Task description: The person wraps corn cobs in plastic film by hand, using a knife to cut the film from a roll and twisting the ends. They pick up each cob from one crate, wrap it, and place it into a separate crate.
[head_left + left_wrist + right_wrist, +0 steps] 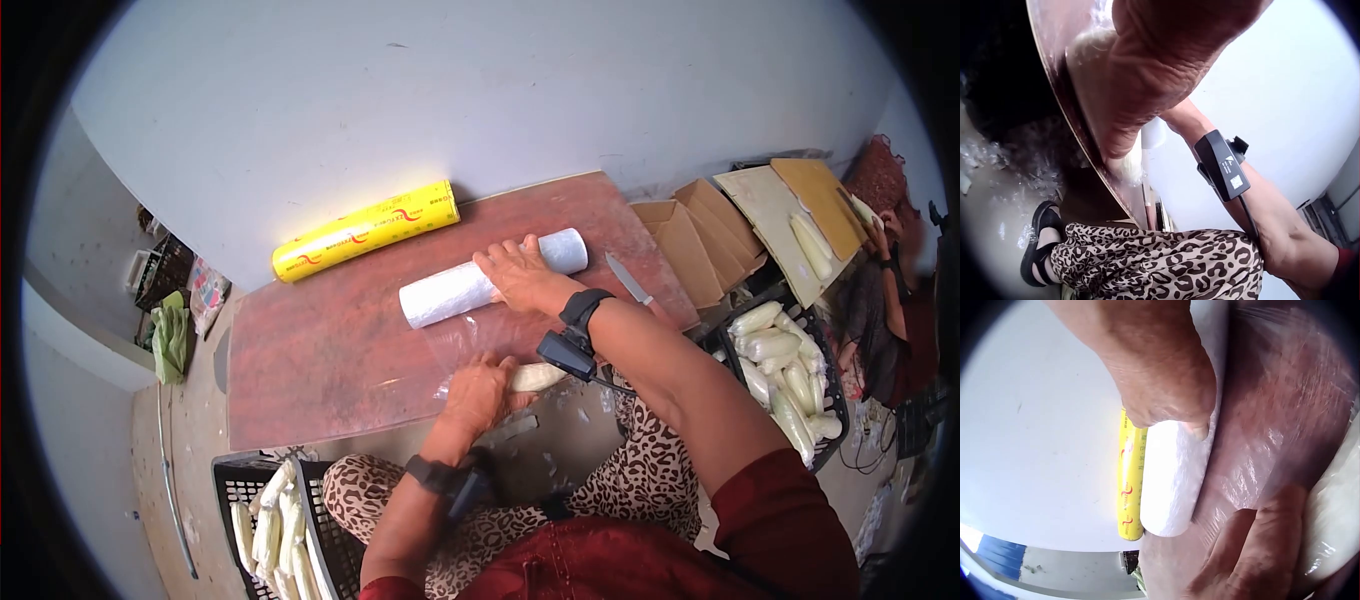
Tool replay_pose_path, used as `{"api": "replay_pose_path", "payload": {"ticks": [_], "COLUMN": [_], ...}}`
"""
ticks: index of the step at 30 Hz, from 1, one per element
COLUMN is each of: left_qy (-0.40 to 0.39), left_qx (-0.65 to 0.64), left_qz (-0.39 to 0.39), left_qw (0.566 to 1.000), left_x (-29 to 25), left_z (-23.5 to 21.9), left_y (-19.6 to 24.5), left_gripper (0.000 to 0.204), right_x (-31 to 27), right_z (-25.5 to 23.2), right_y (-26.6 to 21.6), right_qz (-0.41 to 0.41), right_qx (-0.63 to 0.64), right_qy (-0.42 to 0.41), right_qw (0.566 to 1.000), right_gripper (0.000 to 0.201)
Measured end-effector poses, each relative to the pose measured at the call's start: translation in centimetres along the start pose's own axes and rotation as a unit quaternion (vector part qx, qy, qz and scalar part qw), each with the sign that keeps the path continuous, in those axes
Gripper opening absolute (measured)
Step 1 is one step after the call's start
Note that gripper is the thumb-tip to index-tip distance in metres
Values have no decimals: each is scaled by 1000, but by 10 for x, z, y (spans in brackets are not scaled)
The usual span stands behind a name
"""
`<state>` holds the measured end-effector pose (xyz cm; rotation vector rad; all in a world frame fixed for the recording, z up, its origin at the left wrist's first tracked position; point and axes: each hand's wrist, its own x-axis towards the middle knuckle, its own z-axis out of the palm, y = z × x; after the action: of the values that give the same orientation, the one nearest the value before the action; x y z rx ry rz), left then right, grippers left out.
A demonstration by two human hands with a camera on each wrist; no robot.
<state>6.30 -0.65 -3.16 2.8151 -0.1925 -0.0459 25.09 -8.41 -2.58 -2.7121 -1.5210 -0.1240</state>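
My right hand point(520, 275) lies over a white roll of cling film point(450, 290) on a reddish-brown board point(320, 350), fingers wrapped over it and thumb against its side. A clear sheet of film point(465, 340) runs from the roll to the board's near edge. There my left hand point(478, 395) grips a pale peeled corn cob point(538, 377) on the film. The right wrist view shows the right hand point(1160, 369), roll point(1175, 469) and stretched film point(1272, 425). In the left wrist view, my left hand point(1166, 56) covers the cob point(1127, 167).
A yellow cling film box point(365, 230) lies at the board's far left. A knife point(628, 280) lies at its right end. Black crates of pale cobs stand at lower left point(235, 480) and right point(722, 350). Cardboard boxes point(700, 240) and another person point(890, 260) are at the right.
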Motion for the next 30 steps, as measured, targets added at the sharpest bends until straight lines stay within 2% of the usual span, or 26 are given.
{"api": "replay_pose_path", "payload": {"ticks": [5, 8, 12, 14, 17, 20, 21, 22, 24, 26, 28, 29, 30], "left_qy": [-37, -40, -195, -287, -352, -367, -383, -391, -334, -275, -236, -206, -162], "left_qx": [-38, -90, -142, -184, -253, -329, -359, -426, -525, -633, -726, -750, -791], "left_qz": [-21, 7, 25, 29, 20, -39, -79, -116, -111, -120, -122, -116, -103], "left_qw": [998, 995, 970, 940, 901, 869, 848, 807, 775, 713, 634, 617, 581], "left_x": [-6, -13, -31, -42, -50, -52, -50, -50, -51, -53, -55, -57, -59], "left_z": [-2, 2, 30, 44, 49, 51, 38, 34, 33, 20, 2, -11, -17], "left_y": [3, 11, 27, 31, 27, 13, 13, 10, 1, -2, -5, -3, -3], "left_gripper": [52, 56, 67, 67, 67, 67, 63, 56, 51, 45, 46, 41, 44], "right_x": [-1, 1, 2, 2, 0, -2, -4, -7, -11, -13, -18, -20, -21], "right_z": [-3, -6, -5, -4, 0, 5, 3, -1, -12, -33, -44, -50, -54], "right_y": [-2, -3, -5, -4, -2, 0, 1, 2, 3, 3, 9, 12, 18], "right_qz": [3, 14, 20, 20, 12, 3, -6, -16, -22, -13, 19, 49, 77], "right_qx": [0, 3, -1, -3, 6, 23, 13, 4, 5, 24, 116, 166, 215], "right_qy": [-16, -33, -27, -23, -3, 19, 27, 34, 35, 24, 93, 115, 137], "right_qw": [1000, 999, 999, 1000, 1000, 1000, 1000, 999, 999, 999, 989, 978, 964], "right_gripper": [63, 63, 65, 66, 67, 67, 67, 67, 66, 65, 53, 49, 46]}}
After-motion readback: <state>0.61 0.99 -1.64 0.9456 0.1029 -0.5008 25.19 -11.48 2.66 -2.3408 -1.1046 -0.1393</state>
